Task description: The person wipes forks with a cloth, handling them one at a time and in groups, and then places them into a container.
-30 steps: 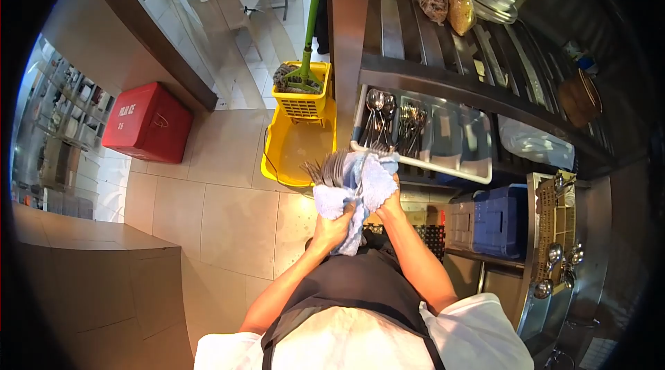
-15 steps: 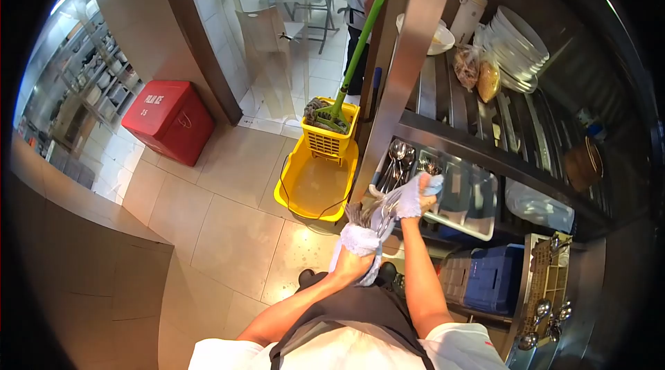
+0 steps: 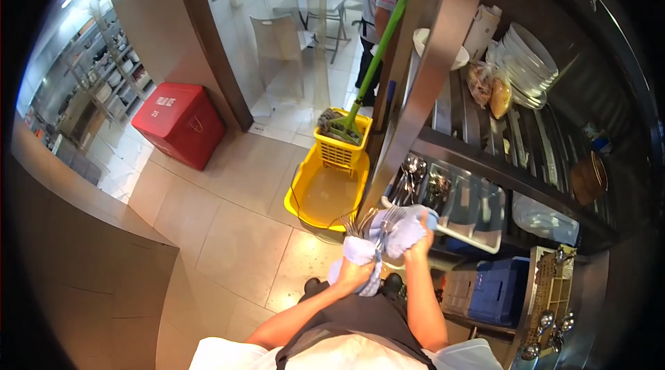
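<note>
Wrapped in a pale lavender cloth (image 3: 404,234), a bunch of forks (image 3: 356,224) stands tines up in my left hand (image 3: 355,276), which is closed around it. My right hand (image 3: 419,245) grips another part of the cloth, close beside the bunch. Fork tines show between the two hands, at the cloth's edge; whether the right fingers press on a fork is hidden. Just beyond my right hand is a grey cutlery tray (image 3: 478,237), with spoons (image 3: 413,166) and other cutlery in its left compartments.
A yellow mop bucket (image 3: 294,198) with a green-handled mop (image 3: 377,58) stands ahead. Left of it sits a red box (image 3: 181,124). Stacked plates (image 3: 525,58) and bagged food fill the right shelf. Blue crates (image 3: 499,290) are below. Beyond the doorway stands a person (image 3: 381,6).
My right hand has come down a little, nearer the left, and the cloth now covers more between them. More fork tines show above my left hand. The view has shifted slightly.
</note>
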Demonstrator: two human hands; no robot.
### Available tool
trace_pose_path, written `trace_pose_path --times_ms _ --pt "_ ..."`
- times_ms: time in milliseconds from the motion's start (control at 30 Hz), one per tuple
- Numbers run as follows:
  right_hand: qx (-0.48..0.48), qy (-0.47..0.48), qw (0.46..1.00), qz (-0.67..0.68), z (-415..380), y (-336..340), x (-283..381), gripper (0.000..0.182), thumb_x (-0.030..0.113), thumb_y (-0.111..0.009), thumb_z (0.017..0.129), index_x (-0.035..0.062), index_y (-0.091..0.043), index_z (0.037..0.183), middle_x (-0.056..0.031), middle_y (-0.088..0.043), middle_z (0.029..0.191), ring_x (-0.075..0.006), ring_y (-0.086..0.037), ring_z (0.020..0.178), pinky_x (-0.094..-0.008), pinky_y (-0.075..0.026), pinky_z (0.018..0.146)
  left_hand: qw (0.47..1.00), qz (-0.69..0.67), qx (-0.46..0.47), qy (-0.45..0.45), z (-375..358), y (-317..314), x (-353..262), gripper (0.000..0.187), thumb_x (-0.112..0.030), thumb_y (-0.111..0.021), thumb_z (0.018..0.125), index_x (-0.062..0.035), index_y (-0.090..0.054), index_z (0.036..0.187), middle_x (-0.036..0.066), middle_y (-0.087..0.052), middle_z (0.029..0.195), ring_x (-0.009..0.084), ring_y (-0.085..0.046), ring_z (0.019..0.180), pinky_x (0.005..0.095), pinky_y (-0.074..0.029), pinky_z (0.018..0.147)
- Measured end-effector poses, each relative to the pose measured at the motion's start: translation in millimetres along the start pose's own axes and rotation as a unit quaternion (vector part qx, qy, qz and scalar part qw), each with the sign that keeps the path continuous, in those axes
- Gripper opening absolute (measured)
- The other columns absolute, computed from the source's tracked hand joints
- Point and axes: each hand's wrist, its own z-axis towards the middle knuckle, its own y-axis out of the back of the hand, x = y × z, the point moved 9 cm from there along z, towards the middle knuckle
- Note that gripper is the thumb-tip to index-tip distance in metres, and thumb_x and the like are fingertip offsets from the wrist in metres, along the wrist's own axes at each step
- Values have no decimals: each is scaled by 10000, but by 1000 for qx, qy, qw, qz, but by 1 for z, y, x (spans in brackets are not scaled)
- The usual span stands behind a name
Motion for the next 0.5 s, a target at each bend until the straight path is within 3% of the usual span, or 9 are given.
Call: trace_pose_path --times_ms 67,100,133,167,233,300,367,433,500 --pt "-227 95 968 -45 -18 31 20 329 370 -445 863 67 -549 786 -43 -572 736 -202 -562 651 -320 -465 587 1000 13 27 -1 6 4 5 107 -111 -532 724 -6 -546 738 140 -553 690 300 -530 656 379 -413 590" --pt "-222 91 970 -48 -14 55 12 329 370 -445 863 67 -549 786 -43 -572 736 -202 -562 651 -320 -465 587 1000 14 20 -1 10 8 3 107 -111 -532 724 -6 -546 738 140 -553 690 300 -530 656 379 -413 590" --pt "-157 202 915 -311 -14 82 25 289 315 -549 788 41 -526 875 -94 -579 785 -260 -573 711 -363 -473 645 999 -20 15 43 12 12 7 122 -123 -531 747 -2 -544 738 137 -549 682 293 -524 644 374 -410 583" --pt "-114 203 847 -478 -22 65 26 319 274 -588 746 13 -510 914 -119 -581 791 -279 -576 721 -371 -476 650 995 -53 12 86 12 14 12 140 -134 -530 770 2 -542 738 134 -545 673 287 -518 631 370 -406 575" --pt "-50 258 601 -755 -46 30 25 445 191 -666 661 -41 -477 990 -171 -584 804 -319 -582 739 -386 -480 659 996 -49 -12 73 12 18 12 149 -139 -530 781 3 -543 740 125 -539 659 276 -514 616 364 -406 572" --pt "-55 208 665 -715 -41 19 37 421 214 -638 665 -25 -473 970 -156 -568 798 -304 -568 741 -373 -472 666 991 -94 -63 68 12 26 11 158 -141 -529 806 3 -549 746 84 -533 631 212 -503 578 338 -406 561" --pt "-129 124 897 -405 -32 29 58 399 238 -610 669 -10 -469 949 -142 -552 793 -290 -555 744 -360 -465 673 986 -111 -80 91 13 43 5 150 -139 -532 807 -1 -553 753 66 -539 640 186 -505 585 327 -408 561" --pt "-199 159 933 -255 -39 37 83 379 261 -581 673 6 -466 928 -128 -536 787 -276 -541 746 -348 -457 680 969 -175 -103 137 13 59 16 131 -136 -537 809 -12 -567 775 30 -552 670 130 -508 616 298 -415 567" --pt "-243 213 887 -330 -42 47 94 361 284 -553 676 21 -462 907 -114 -520 781 -261 -528 749 -335 -450 686 962 -172 -142 159 10 75 33 121 -128 -535 807 -16 -579 787 26 -553 659 123 -510 606 292 -420 561"
